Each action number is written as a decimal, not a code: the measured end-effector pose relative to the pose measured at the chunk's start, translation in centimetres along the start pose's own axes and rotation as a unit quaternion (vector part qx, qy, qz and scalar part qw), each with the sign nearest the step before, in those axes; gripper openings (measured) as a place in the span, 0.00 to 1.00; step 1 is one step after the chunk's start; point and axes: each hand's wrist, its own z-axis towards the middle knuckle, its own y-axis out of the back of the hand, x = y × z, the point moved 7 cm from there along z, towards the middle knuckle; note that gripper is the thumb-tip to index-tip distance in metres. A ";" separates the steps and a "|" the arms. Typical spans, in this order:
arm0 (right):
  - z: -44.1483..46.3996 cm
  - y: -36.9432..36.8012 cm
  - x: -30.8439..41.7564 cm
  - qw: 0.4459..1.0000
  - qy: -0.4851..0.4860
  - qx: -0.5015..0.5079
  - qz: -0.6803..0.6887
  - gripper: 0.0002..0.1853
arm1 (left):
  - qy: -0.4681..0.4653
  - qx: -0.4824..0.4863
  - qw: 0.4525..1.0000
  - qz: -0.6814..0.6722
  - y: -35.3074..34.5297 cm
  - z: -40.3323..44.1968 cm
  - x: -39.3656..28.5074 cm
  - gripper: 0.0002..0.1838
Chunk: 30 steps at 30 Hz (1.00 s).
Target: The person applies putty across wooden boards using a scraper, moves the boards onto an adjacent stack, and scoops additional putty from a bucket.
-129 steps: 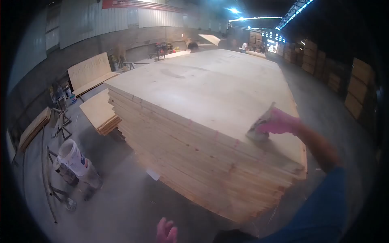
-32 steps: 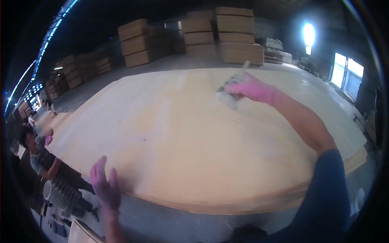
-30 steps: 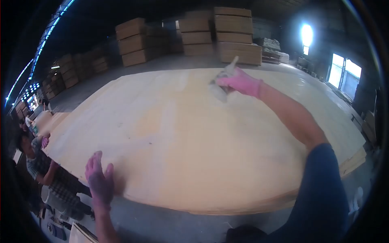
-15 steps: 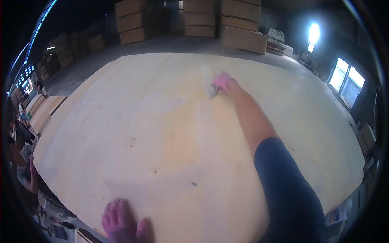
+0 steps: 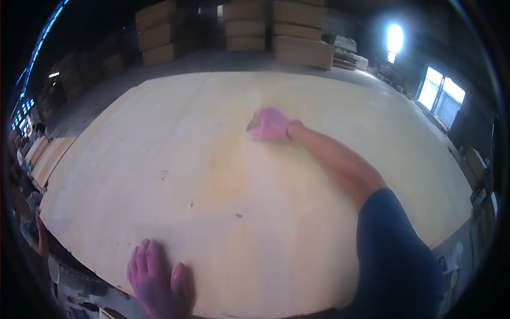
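Observation:
A large pale plywood sheet [image 5: 191, 154] fills most of the view, with yellowish patches, whitish streaks and several small dark marks. On its far middle part, my right hand [image 5: 273, 124] in a pink glove is closed around a small grey scraper-like tool [image 5: 253, 123]. The tool is against the sheet; its exact shape is mostly hidden by the fingers. My left hand [image 5: 154, 276], also pink-gloved, lies flat near the sheet's front left edge with fingers spread and nothing in it. A dark flake or spot [image 5: 238, 215] shows on the wood between the hands.
Stacks of boards [image 5: 303, 50] stand on the floor beyond the sheet. Another person [image 5: 33, 218] is at the left edge, close to the sheet. A bucket [image 5: 74, 279] sits below at the left front. Bright windows [image 5: 441, 95] are on the right.
My right hand has come nearer and to the left across the sheet, with the tool still in it and the wrist turned. My view has shifted slightly; the left hand stays flat.

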 end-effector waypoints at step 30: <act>-128.2 24.1 -21.9 0.577 -0.538 -0.370 0.491 0.18 | -0.619 0.175 0.765 -0.031 -23.8 -19.1 -97.4 0.39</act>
